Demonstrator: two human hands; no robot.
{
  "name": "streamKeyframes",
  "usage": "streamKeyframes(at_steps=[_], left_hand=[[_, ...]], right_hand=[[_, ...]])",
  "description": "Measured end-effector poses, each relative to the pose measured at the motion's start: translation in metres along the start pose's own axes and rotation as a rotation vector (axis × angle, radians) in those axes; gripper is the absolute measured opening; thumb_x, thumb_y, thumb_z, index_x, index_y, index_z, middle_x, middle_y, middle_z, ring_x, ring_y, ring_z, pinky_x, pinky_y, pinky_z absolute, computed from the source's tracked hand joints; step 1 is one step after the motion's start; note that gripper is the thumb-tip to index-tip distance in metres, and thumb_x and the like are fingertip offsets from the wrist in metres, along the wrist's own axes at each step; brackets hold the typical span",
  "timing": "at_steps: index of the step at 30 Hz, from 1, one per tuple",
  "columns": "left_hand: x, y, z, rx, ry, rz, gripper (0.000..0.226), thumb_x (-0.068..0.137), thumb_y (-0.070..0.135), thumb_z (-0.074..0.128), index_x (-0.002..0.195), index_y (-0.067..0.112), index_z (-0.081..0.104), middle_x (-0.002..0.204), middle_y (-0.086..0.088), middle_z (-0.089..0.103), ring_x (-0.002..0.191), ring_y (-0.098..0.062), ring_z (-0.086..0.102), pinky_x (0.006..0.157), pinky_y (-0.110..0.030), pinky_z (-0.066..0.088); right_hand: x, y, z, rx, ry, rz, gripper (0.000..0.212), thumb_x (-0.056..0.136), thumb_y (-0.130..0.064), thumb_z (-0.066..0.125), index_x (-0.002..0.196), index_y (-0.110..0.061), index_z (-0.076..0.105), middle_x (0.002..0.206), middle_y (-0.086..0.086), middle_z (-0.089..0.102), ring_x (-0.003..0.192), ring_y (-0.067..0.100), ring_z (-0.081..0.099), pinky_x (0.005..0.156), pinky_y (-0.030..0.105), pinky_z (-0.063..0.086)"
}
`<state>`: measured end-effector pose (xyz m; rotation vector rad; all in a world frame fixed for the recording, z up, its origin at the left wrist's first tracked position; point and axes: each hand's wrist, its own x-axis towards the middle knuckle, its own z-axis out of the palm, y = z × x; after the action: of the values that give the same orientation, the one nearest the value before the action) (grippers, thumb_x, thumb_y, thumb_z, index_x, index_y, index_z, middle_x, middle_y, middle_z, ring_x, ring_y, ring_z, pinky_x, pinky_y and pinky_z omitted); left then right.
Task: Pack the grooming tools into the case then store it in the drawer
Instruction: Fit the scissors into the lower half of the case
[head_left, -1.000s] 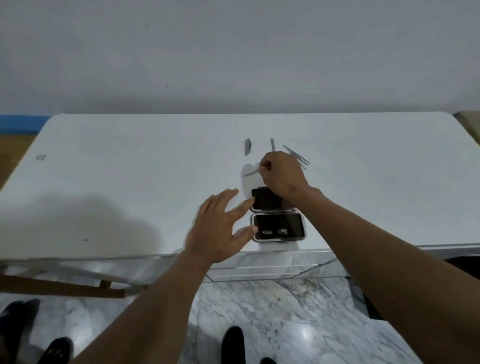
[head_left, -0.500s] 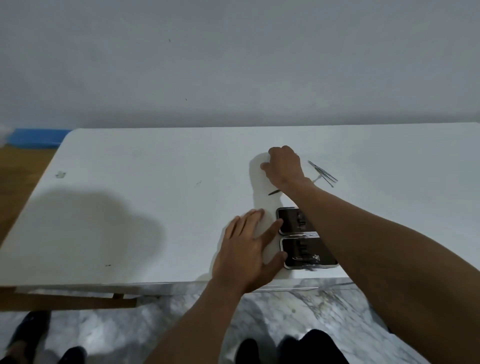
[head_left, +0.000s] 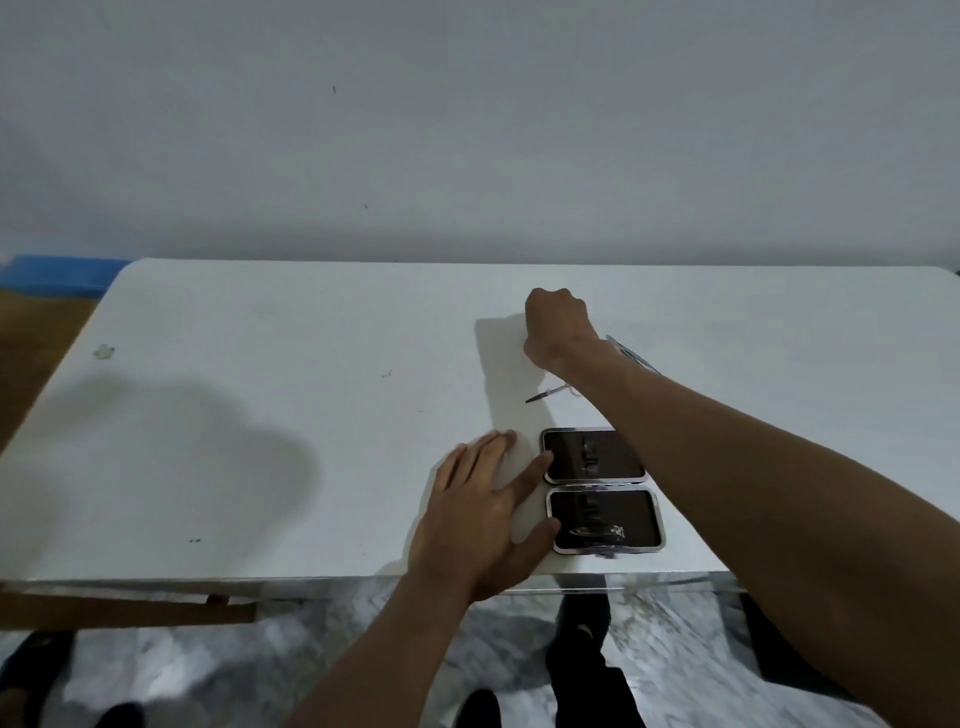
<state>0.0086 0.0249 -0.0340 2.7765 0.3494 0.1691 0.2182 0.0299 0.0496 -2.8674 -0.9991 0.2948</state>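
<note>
The open grooming case (head_left: 626, 506) lies near the table's front edge, two black-lined halves with silver rims. A small metal tool (head_left: 597, 531) sits in the near half. My left hand (head_left: 483, 514) rests flat on the table, thumb and forefinger touching the case's left side. My right hand (head_left: 556, 322) reaches beyond the case, fingers curled down on the table; what is under them is hidden. A thin metal tool (head_left: 545, 393) lies below that wrist. Several slim tools (head_left: 631, 357) poke out from behind my forearm.
The white table (head_left: 260, 415) runs up to a grey wall. A blue object (head_left: 52, 273) lies beyond the far left corner. A wooden bar (head_left: 130, 613) sits below the front edge, over the marble floor (head_left: 311, 649) with dark shoes.
My right hand left the thin tool on the table and reached farther out, closing over the spot where two small tools lay. My left hand came to rest against the case.
</note>
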Motion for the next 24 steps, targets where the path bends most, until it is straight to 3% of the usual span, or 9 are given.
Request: streamKeyframes(at_steps=[1, 3, 6, 8, 11, 12, 16, 22, 24], left_hand=[[0.000, 0.001, -0.001, 0.000, 0.003, -0.003, 0.062, 0.090, 0.067, 0.034, 0.147, 0.044, 0.029, 0.157, -0.003, 0.028, 0.147, -0.020, 0.018, 0.121, -0.042, 0.013], [-0.001, 0.002, 0.000, -0.017, 0.020, -0.001, 0.062, 0.089, 0.067, 0.037, 0.146, 0.043, 0.033, 0.155, -0.002, 0.033, 0.145, -0.020, 0.022, 0.120, -0.042, 0.017], [-0.002, 0.000, 0.003, -0.044, 0.052, -0.003, 0.062, 0.087, 0.066, 0.043, 0.144, 0.042, 0.039, 0.151, -0.001, 0.039, 0.143, -0.020, 0.028, 0.117, -0.042, 0.022], [-0.003, 0.000, 0.003, -0.049, 0.058, -0.006, 0.061, 0.087, 0.065, 0.043, 0.144, 0.042, 0.040, 0.151, -0.001, 0.039, 0.143, -0.020, 0.029, 0.117, -0.042, 0.023], [-0.003, 0.000, 0.002, -0.048, 0.061, 0.004, 0.060, 0.087, 0.062, 0.043, 0.144, 0.041, 0.040, 0.150, -0.003, 0.039, 0.142, -0.021, 0.029, 0.116, -0.044, 0.024], [-0.004, 0.000, 0.002, -0.048, 0.065, 0.008, 0.060, 0.087, 0.061, 0.044, 0.143, 0.040, 0.041, 0.150, -0.003, 0.040, 0.142, -0.021, 0.030, 0.116, -0.044, 0.025], [-0.004, 0.000, 0.004, -0.035, 0.082, 0.012, 0.059, 0.087, 0.059, 0.047, 0.142, 0.038, 0.043, 0.148, -0.003, 0.042, 0.140, -0.020, 0.033, 0.114, -0.045, 0.028], [-0.005, -0.002, 0.006, -0.026, 0.086, 0.021, 0.058, 0.088, 0.061, 0.047, 0.142, 0.039, 0.043, 0.148, -0.003, 0.043, 0.139, -0.021, 0.034, 0.114, -0.045, 0.028], [-0.004, -0.001, 0.005, -0.023, 0.094, 0.017, 0.058, 0.087, 0.061, 0.047, 0.141, 0.039, 0.045, 0.147, -0.002, 0.044, 0.137, -0.021, 0.036, 0.113, -0.045, 0.030]], right_hand=[[0.001, 0.003, -0.001, 0.053, -0.011, 0.021, 0.027, 0.076, 0.011, 0.049, 0.063, -0.008, 0.035, 0.071, 0.013, 0.049, 0.082, 0.037, 0.055, 0.067, 0.033, 0.041], [0.000, 0.009, -0.003, 0.201, 0.000, 0.074, 0.008, 0.076, 0.004, 0.051, 0.074, -0.003, 0.050, 0.075, 0.011, 0.055, 0.083, 0.037, 0.057, 0.069, 0.030, 0.045], [-0.007, 0.022, -0.007, 0.348, 0.078, 0.127, 0.025, 0.078, -0.007, 0.055, 0.100, -0.007, 0.066, 0.104, 0.013, 0.069, 0.096, 0.034, 0.064, 0.079, 0.030, 0.049], [-0.019, 0.032, -0.011, 0.448, 0.102, 0.131, 0.028, 0.082, -0.010, 0.056, 0.108, -0.011, 0.067, 0.106, 0.009, 0.070, 0.097, 0.029, 0.065, 0.089, 0.032, 0.050], [-0.040, 0.047, -0.017, 0.744, 0.088, 0.181, 0.022, 0.083, -0.010, 0.057, 0.100, -0.011, 0.071, 0.069, 0.002, 0.068, 0.063, 0.020, 0.065, 0.087, 0.041, 0.058], [-0.049, 0.052, -0.018, 0.825, 0.076, 0.208, 0.018, 0.083, -0.008, 0.057, 0.093, -0.007, 0.073, 0.066, 0.003, 0.067, 0.056, 0.019, 0.064, 0.084, 0.043, 0.060], [-0.080, 0.068, -0.020, 1.094, 0.015, 0.261, 0.011, 0.082, -0.003, 0.068, 0.087, 0.007, 0.070, 0.078, 0.015, 0.067, 0.054, 0.019, 0.063, 0.077, 0.036, 0.062], [-0.102, 0.084, -0.020, 1.099, 0.039, 0.252, 0.018, 0.077, 0.000, 0.076, 0.093, 0.001, 0.069, 0.091, 0.020, 0.065, 0.059, 0.023, 0.065, 0.072, 0.032, 0.061], [-0.107, 0.087, -0.021, 1.133, 0.008, 0.205, 0.020, 0.076, 0.000, 0.076, 0.094, 0.001, 0.067, 0.086, 0.020, 0.065, 0.060, 0.024, 0.064, 0.070, 0.031, 0.060]])
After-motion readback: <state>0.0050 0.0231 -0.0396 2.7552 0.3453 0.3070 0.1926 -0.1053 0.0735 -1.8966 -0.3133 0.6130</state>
